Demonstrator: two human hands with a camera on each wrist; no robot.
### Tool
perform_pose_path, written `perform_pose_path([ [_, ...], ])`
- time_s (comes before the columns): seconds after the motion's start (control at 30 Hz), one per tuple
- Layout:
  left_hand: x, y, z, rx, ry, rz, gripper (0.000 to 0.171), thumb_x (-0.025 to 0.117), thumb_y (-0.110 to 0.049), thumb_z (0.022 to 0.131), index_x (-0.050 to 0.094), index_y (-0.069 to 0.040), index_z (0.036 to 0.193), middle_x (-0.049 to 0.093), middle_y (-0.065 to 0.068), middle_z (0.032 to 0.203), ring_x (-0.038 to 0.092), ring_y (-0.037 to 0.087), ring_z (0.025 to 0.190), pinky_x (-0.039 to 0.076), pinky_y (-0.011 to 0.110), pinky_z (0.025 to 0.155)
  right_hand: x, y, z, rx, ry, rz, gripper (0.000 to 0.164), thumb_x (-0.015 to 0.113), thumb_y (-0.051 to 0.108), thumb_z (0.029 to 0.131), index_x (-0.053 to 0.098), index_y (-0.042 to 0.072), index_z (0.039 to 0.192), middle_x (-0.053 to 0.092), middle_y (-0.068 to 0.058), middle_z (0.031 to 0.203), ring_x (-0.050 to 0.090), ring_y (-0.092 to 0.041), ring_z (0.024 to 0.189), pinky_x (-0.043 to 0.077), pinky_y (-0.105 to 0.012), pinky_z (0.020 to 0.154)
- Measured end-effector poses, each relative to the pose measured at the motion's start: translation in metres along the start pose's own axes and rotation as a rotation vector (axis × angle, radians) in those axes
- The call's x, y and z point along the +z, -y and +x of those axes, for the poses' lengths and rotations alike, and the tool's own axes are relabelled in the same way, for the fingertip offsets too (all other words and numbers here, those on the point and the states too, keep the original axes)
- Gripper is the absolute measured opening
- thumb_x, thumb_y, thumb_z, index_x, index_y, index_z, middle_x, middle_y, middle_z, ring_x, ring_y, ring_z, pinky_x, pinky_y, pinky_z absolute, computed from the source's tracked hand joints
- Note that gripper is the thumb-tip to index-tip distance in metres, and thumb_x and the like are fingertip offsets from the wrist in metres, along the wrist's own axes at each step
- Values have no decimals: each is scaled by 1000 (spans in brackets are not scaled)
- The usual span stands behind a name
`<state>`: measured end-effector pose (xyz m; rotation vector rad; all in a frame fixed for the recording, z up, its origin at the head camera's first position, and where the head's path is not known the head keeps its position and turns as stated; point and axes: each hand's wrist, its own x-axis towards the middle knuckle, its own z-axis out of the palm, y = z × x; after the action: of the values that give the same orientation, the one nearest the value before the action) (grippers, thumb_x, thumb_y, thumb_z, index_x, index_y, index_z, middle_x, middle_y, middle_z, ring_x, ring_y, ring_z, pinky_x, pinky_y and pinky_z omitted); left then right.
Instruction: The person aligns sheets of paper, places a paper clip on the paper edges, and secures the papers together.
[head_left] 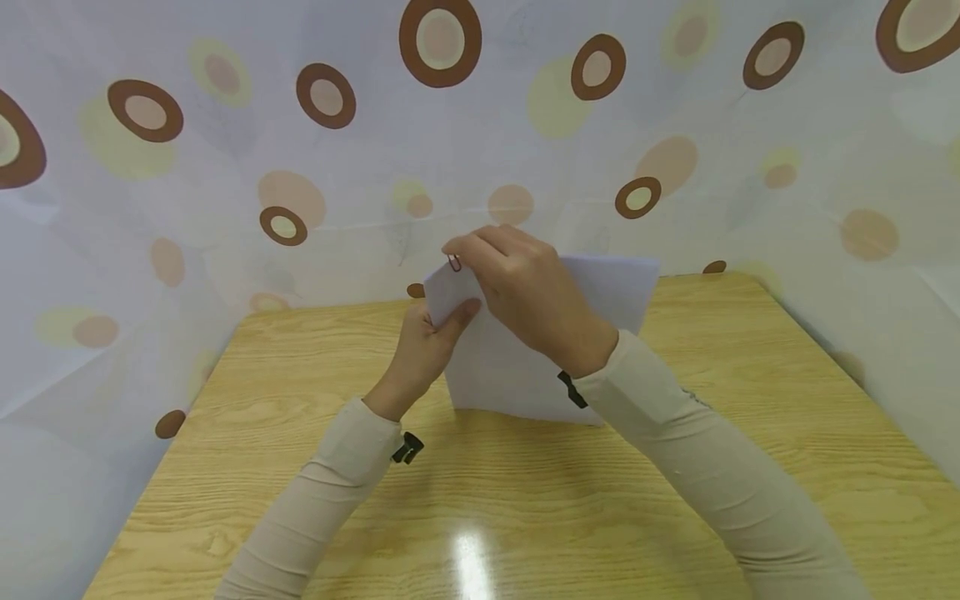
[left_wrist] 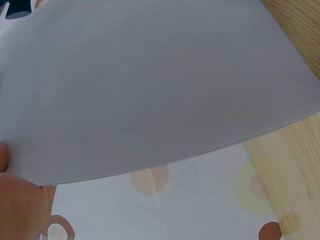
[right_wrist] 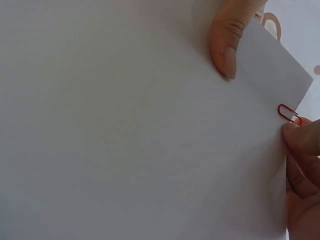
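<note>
White paper [head_left: 517, 379], its edge showing thin layers in the left wrist view, stands raised over the table with its lower edge close to the wood. My left hand [head_left: 420, 354] grips its left edge, thumb [right_wrist: 225, 55] flat on the near face and the other fingers behind. At the upper left edge, a small red paper clip [right_wrist: 289, 114] overlaps the paper near the corner. The fingertips of my right hand [head_left: 532, 292] pinch the clip's outer end right at the edge. Seen from the left wrist, the paper [left_wrist: 160, 90] fills most of the picture.
A wooden table [head_left: 300, 500] lies beneath both hands. Behind and beside it hangs a pale sheet [head_left: 360, 183] printed with brown, peach and yellow circles. Dark strap ends [head_left: 408, 448] stick out at the wrists.
</note>
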<state>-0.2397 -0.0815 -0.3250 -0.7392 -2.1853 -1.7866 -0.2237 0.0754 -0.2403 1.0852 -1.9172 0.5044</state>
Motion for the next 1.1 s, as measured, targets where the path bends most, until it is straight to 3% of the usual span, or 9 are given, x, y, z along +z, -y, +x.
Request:
perform_pose_path([
  [0.77,-1,1,1,13,13,-41,21,57,-8,97,62,4,113,67,21,104,67,29,90,55,38,76,0,2,0,33,-31,27,9,63,-6,88,68,0,91,69,-11,89,66,-24,84,56,-32,75],
  [1.1,0,-1,1,-14,10,-65,20,56,-8,97,62,5,111,66,23,103,66,17,86,54,32,74,0,1,-2,24,-15,35,15,60,-11,88,70,1,89,68,-10,91,65,-22,86,55,-31,79],
])
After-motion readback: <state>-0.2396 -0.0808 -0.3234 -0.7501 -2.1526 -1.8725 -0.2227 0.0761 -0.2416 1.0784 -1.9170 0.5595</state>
